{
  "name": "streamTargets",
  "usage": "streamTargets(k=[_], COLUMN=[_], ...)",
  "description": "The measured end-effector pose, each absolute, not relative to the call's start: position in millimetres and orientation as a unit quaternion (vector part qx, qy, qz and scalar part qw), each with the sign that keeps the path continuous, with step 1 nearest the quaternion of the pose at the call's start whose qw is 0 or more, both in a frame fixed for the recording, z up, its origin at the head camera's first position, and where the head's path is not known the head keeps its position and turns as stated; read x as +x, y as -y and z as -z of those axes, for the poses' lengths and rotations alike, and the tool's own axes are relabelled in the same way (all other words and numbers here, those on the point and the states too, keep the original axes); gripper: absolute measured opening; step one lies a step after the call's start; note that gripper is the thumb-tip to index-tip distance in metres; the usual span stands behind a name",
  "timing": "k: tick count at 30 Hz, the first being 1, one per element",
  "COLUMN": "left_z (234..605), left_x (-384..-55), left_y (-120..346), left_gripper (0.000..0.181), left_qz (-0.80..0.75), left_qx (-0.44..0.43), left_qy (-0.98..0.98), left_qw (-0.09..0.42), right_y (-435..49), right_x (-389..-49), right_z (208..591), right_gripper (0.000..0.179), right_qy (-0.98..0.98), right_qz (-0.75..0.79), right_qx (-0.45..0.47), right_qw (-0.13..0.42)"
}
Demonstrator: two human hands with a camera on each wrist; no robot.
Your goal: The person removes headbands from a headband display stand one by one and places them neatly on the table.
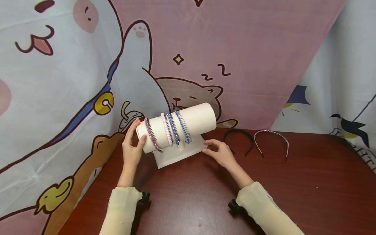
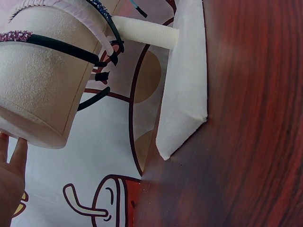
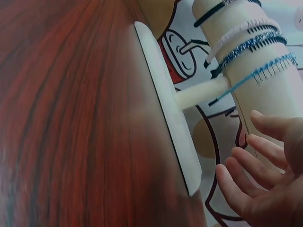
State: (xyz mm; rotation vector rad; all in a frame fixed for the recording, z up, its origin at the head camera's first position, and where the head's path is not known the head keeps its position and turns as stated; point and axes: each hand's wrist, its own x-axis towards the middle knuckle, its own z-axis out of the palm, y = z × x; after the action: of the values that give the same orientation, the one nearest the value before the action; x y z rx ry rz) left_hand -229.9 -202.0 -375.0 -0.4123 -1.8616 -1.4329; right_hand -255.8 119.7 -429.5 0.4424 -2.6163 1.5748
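Observation:
A cream padded roll stand (image 1: 201, 117) rests on the table, angled with its right end farther back. Round the roll sit a pink glitter headband (image 1: 151, 135), a pale lilac headband (image 1: 166, 129), a dark blue glitter headband (image 1: 173, 129) and a bright blue toothed headband (image 1: 182, 125). My left hand (image 1: 132, 148) touches the roll's left end, thumb in front and fingers extended toward the rear edge. The fingertips (image 2: 19, 149) meet that end in the left wrist view. My right hand (image 1: 220, 153) is by the base's right corner, fingers loosely bent and holding nothing.
Right of the stand, a black headband (image 1: 238, 131) and a pale pink headband (image 1: 271, 131) stand on the dark red-brown table (image 1: 199, 195). A cartoon-printed cloth (image 1: 249, 49) hangs behind the table and along its left side.

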Motion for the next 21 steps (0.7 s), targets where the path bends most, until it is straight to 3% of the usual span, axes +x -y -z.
streamTargets(k=[21], left_z=[376], left_x=[-231], left_y=[202], left_gripper=[0.05], left_qz=[0.559], left_qx=[-0.166], left_qy=[0.72], left_qw=[0.375], right_y=[-81], right_x=[-254], right_z=[428], right_gripper=[0.065], right_qy=[0.765], right_qz=[-0.595], right_qx=[0.225], right_qw=[-0.101])
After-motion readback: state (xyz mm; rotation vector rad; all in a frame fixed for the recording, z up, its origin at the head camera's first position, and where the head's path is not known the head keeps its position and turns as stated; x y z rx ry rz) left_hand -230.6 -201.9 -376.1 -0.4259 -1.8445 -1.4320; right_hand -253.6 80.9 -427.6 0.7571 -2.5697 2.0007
